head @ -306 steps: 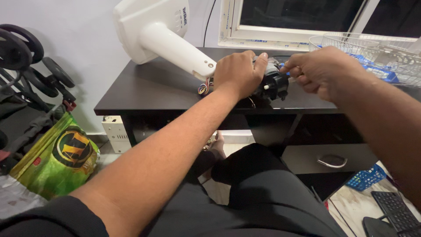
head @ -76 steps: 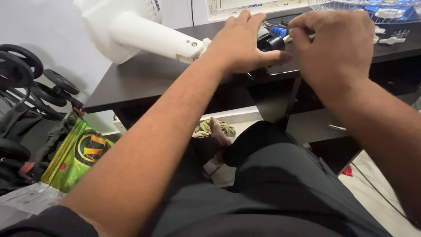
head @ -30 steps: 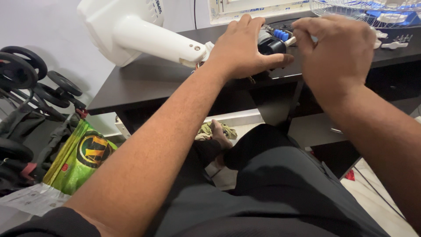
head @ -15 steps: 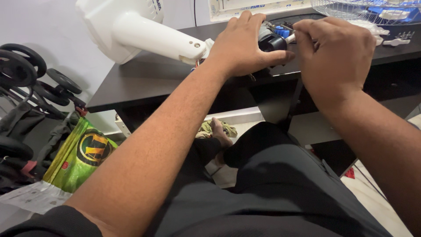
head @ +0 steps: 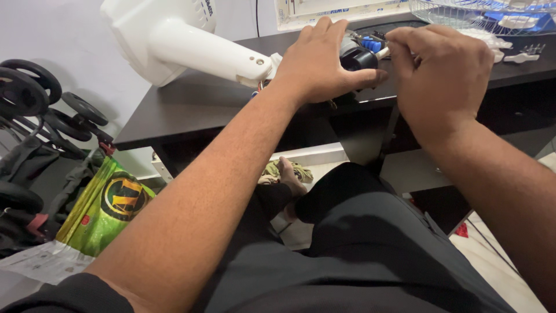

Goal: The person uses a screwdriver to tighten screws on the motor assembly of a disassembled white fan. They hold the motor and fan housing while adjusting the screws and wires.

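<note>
A white fan stand (head: 191, 43) lies tipped on the dark desk (head: 174, 110), its neck pointing right. At the end of the neck sits a black motor part (head: 357, 57) with blue pieces (head: 372, 43) behind it. My left hand (head: 321, 61) is wrapped over the black motor part, thumb under its right side. My right hand (head: 443, 75) is closed just right of the motor, fingertips pinched on something small at its end; what it pinches is hidden.
A wire fan grille (head: 486, 8) and small white parts (head: 521, 56) lie at the desk's back right. Black weight plates on a rack (head: 35, 98) and a green bag (head: 107, 206) stand at the left. My legs and a bare foot (head: 289, 177) are under the desk.
Over ten seconds the view has come closer and lower to the motor. In the last second both hands have stayed on it, the right fingers shifting slightly.
</note>
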